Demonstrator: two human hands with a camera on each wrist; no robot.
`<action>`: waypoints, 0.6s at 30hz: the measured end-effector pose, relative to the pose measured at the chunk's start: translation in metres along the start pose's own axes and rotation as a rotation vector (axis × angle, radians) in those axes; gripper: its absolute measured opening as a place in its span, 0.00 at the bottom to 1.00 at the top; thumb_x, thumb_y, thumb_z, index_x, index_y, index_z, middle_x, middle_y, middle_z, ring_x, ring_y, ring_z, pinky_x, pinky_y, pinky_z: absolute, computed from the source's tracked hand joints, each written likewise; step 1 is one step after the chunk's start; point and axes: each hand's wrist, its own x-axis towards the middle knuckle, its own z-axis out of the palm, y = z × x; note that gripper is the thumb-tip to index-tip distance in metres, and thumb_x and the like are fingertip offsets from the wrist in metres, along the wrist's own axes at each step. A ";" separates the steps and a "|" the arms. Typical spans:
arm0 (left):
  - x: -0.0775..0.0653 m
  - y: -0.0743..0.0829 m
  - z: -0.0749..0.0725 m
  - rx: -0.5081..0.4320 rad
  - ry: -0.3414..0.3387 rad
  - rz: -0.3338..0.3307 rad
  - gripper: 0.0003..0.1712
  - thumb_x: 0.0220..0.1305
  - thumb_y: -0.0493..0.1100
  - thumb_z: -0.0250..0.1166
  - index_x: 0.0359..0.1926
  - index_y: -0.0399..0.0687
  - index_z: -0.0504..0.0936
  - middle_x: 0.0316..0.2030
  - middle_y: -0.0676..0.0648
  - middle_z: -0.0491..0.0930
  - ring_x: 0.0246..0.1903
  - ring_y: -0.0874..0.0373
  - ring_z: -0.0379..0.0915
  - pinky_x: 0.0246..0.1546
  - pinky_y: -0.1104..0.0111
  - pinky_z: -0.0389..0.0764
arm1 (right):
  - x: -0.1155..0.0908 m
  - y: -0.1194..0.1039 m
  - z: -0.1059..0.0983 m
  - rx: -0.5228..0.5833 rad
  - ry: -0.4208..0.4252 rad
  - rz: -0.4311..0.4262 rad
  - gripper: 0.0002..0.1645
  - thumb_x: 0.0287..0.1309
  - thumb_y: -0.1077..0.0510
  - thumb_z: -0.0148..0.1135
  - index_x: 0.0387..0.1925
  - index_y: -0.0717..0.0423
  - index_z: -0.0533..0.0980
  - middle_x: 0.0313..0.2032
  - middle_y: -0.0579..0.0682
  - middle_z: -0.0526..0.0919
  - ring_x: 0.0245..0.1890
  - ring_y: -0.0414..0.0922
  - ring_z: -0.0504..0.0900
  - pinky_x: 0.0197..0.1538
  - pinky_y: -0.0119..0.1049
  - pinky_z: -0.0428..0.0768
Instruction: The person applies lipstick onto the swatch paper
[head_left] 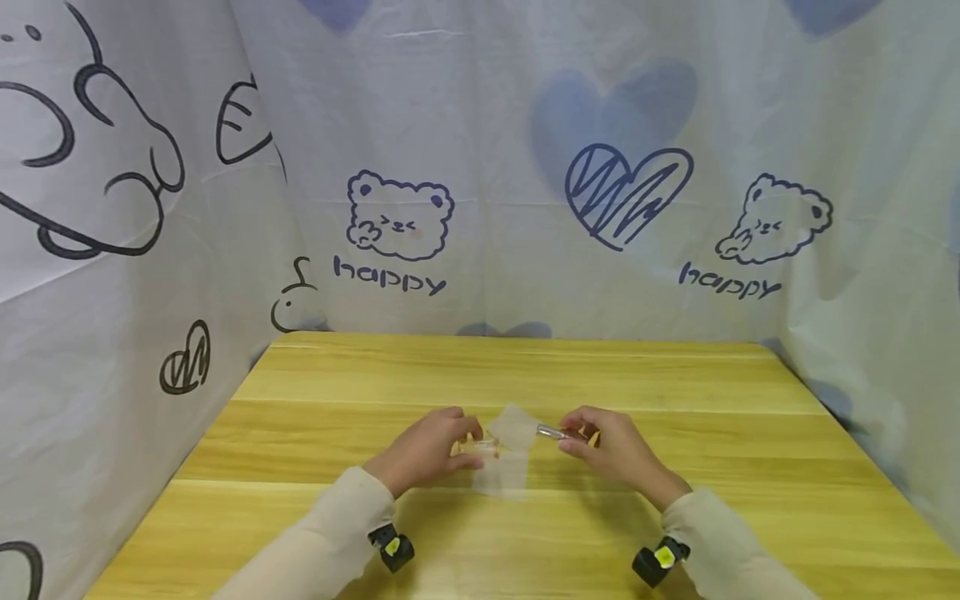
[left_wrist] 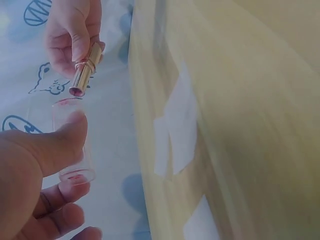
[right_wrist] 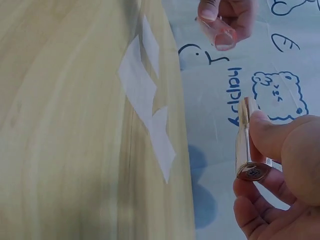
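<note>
A white curtain (head_left: 495,125) printed with hearts, bears and the word "happy" stands behind the wood-grained surface (head_left: 337,375) and along both its sides. Two cream sleeves (head_left: 315,525) reach in from the near edge, a small black camera (head_left: 397,554) at each wrist. The left hand (head_left: 431,448) and the right hand (head_left: 615,446) are raised over the middle of the surface, facing each other. Thin white sheets (head_left: 514,427) lie flat on the surface around the gap between them. The left grip is narrow, its thumb and fingers holding a clear tube (left_wrist: 62,117) with reddish tints at both ends. The right grip is also narrow, pinching a shiny gold lipstick (right_wrist: 242,145) by its wider base, its slimmer end pointing toward the clear tube. The two are near each other but apart.
</note>
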 end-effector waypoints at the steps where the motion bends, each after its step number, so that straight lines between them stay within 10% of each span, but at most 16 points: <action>1: -0.001 0.000 0.001 -0.008 -0.006 0.004 0.14 0.62 0.48 0.69 0.44 0.46 0.81 0.37 0.49 0.77 0.38 0.55 0.75 0.39 0.63 0.78 | -0.001 0.001 0.001 0.010 0.001 0.008 0.08 0.58 0.59 0.68 0.40 0.54 0.81 0.32 0.41 0.82 0.29 0.40 0.77 0.29 0.33 0.76; 18: -0.014 0.009 0.021 -0.103 -0.126 0.046 0.13 0.57 0.46 0.73 0.34 0.49 0.76 0.29 0.58 0.75 0.29 0.65 0.71 0.34 0.71 0.74 | -0.002 0.008 0.014 0.118 0.009 -0.020 0.12 0.63 0.63 0.63 0.47 0.63 0.79 0.42 0.55 0.84 0.39 0.51 0.84 0.41 0.36 0.82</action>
